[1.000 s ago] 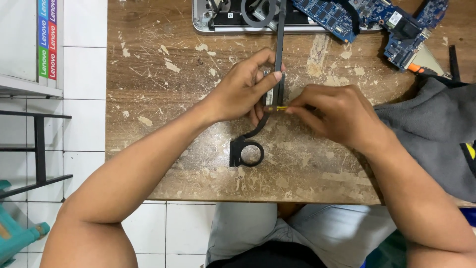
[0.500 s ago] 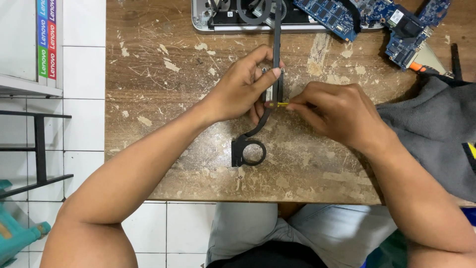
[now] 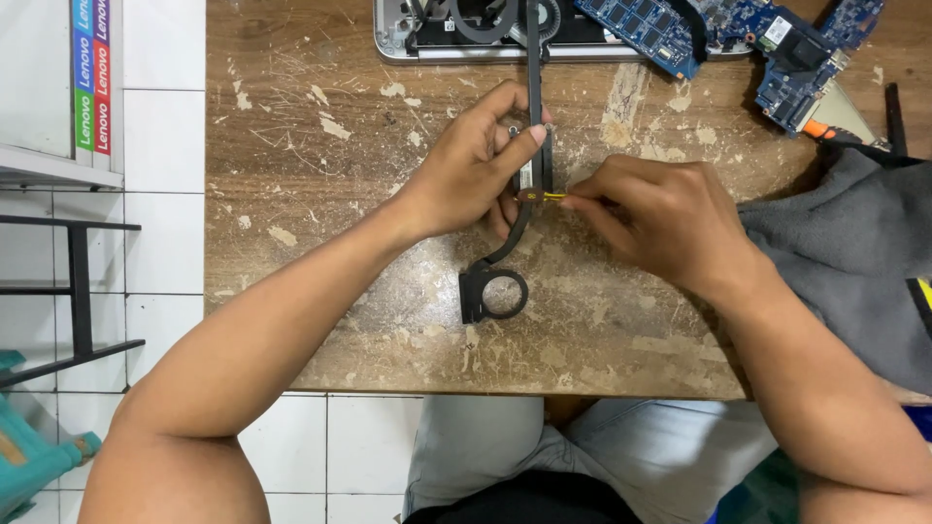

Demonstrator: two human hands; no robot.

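A long black strip part [image 3: 534,87] lies on the worn wooden table [image 3: 320,175], curving down to a black ring end [image 3: 493,293]. My left hand [image 3: 473,165] pinches the strip near its middle, thumb and forefinger on either side. My right hand [image 3: 655,215] grips a thin yellow-tipped tool [image 3: 551,196] and presses its tip against the strip just below my left fingers.
An opened silver laptop base [image 3: 466,29] sits at the table's far edge. Blue circuit boards [image 3: 738,39] lie to its right. A grey cloth [image 3: 854,262] covers the table's right side. White tiled floor, a black metal rack [image 3: 78,291] and stacked boxes are at left.
Almost nothing has moved; both hands hold the same spot on the strip, with the strip shifted very slightly.
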